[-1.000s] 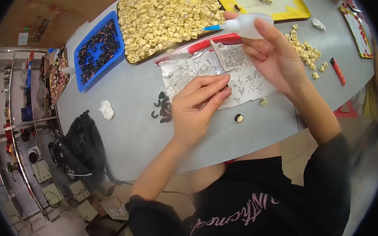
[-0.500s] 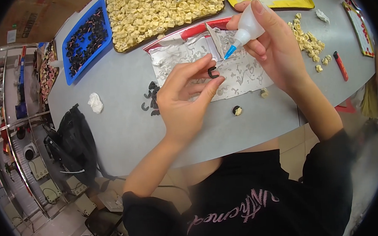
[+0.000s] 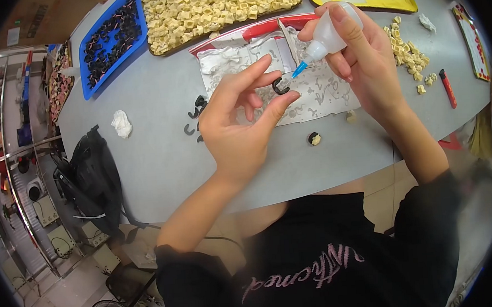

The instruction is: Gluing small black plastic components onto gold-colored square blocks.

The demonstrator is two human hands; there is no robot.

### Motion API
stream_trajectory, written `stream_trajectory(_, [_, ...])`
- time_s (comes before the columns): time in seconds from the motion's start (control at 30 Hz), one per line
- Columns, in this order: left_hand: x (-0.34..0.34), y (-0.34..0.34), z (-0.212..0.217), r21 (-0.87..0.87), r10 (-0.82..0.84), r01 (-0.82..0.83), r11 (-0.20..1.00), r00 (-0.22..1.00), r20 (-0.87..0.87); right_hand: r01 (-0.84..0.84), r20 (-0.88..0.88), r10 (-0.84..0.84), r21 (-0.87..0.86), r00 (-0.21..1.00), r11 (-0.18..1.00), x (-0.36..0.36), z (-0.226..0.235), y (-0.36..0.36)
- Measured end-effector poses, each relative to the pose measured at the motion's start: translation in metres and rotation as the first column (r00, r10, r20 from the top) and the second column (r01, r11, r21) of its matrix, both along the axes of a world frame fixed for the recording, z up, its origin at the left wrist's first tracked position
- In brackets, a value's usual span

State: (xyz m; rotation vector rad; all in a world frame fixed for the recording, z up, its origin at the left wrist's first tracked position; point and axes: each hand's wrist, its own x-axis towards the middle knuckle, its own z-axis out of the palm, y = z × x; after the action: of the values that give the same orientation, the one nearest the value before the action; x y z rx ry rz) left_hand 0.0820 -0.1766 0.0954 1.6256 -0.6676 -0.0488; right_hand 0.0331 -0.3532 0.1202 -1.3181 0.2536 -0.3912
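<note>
Between the thumb and fingers of my left hand [image 3: 235, 117] is a small black C-shaped piece [image 3: 279, 86]. My right hand [image 3: 367, 54] grips a translucent squeeze bottle [image 3: 329, 38], tipped down to the left. Its blue nozzle [image 3: 299, 69] ends in a thin needle at the black piece's curve; whether they touch I cannot tell. Beneath both hands lies a white sheet [image 3: 322, 99] covered in grey smudges. More black C-shaped pieces [image 3: 190, 129] lie beside my left hand, partly hidden by it. A black-and-cream joined piece [image 3: 314, 139] sits on the table nearer to me.
At the back are a blue tray [image 3: 86, 87] of black pieces, a tray of cream pieces [image 3: 219, 10] and a yellow-rimmed tray [image 3: 401, 3]. Loose cream pieces [image 3: 407, 51] and a red-and-black pen-like tool [image 3: 448, 89] lie right. Crumpled tissue [image 3: 121, 123] and a black bag [image 3: 90, 176] are left.
The black piece has turned in my left fingers, its opening now facing more upward. The needle tip stays close to it. The whole view has shifted slightly.
</note>
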Motion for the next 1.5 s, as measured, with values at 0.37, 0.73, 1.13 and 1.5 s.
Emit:
stream_trajectory(0.37, [0.0006,0.0034,0.0024,0.066,-0.059,0.055,0.996,0.996,0.069,-0.018,-0.015,0.017,-0.025,1.0,1.0,-0.0012,0.0019,0.0007])
stream_trajectory(0.73, [-0.0003,0.0036,0.002,0.058,-0.061,0.057,0.997,0.996,0.066,-0.034,0.006,0.034,-0.021,0.999,0.999,-0.0017,0.0014,0.0001])
stream_trajectory(1.13, [-0.0015,0.0045,0.002,0.041,-0.075,0.072,0.997,0.995,0.07,-0.044,0.008,0.045,-0.069,0.999,0.997,-0.0024,0.0001,-0.0017])
stream_trajectory(1.5, [-0.0016,0.0038,0.0024,0.04,-0.075,0.072,0.997,0.994,0.077,-0.048,0.009,0.049,-0.088,0.999,0.995,-0.0025,0.0001,-0.0022])
